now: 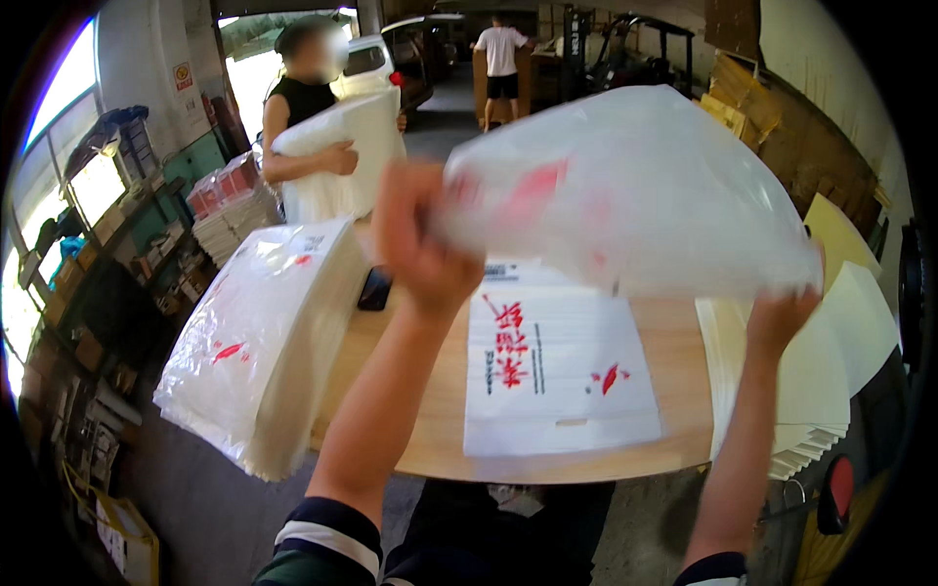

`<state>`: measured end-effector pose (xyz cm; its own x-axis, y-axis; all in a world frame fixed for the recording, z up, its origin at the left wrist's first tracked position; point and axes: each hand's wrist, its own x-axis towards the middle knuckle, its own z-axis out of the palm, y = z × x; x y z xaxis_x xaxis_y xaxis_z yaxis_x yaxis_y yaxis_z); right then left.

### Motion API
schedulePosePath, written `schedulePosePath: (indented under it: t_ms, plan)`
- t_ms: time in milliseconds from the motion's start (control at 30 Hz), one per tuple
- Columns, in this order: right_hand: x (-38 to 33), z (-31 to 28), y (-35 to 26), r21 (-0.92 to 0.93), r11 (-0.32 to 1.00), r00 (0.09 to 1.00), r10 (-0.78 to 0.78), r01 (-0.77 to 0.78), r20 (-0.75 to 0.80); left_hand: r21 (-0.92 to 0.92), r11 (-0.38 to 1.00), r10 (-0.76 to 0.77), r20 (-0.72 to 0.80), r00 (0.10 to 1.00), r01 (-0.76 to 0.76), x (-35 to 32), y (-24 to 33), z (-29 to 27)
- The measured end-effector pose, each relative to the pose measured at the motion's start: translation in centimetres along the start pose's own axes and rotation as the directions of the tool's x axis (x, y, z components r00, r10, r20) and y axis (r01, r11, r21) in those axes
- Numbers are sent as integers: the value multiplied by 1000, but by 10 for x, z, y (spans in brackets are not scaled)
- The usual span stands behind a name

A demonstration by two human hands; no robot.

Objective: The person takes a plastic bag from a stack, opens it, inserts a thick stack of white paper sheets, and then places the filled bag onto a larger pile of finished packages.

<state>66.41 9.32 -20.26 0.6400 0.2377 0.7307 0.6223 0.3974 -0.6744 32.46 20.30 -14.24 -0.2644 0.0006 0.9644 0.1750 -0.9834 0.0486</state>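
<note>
Raised over the table is a white, partly see-through plastic bag (645,195) with red print, blurred by motion. My left hand (425,234) is closed on its left end, and my right hand (785,317) grips its lower right corner. Beneath it, flat white printed bags (562,381) with red and black marks lie in front of me on the wooden table. A tall stack of filled-looking white bags (249,342) stands to the left, overhanging the table edge. On the right, cream-coloured sheets (811,391) lie fanned out, close to my right forearm.
A dark phone (374,289) lies beside the left stack on the wooden table (420,430). Across the table a person (293,127) carries a large white bundle (342,161). Shelves line the left wall. Another person (500,59), a forklift (635,54) and vehicles are at the back.
</note>
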Motion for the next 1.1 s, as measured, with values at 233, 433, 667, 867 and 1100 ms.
schedulePosePath:
  t_ms: [233, 433, 667, 867, 1100]
  plan:
    - [-176, 1, 88, -508, 842, 451, 530, -181, 718, 767, 466, -829, 553, -86, 440, -249, -63, -180]
    - [-25, 26, -7, 32, 977, 918, 187, -211, 349, 451, 721, -688, 373, 623, 526, -78, -30, -27]
    - [-176, 4, 121, -640, 763, 454, 604, -90, 655, 613, 773, -630, 715, 302, 163, -168, -28, -66]
    - [-251, -35, 105, -470, 824, 595, 559, -317, 577, 617, 725, -688, 633, 356, 306, -141, -26, -70]
    - [-225, -4, 28, -462, 873, 953, -15, 160, 301, 448, 894, -400, 786, 471, 10, -84, 26, -35]
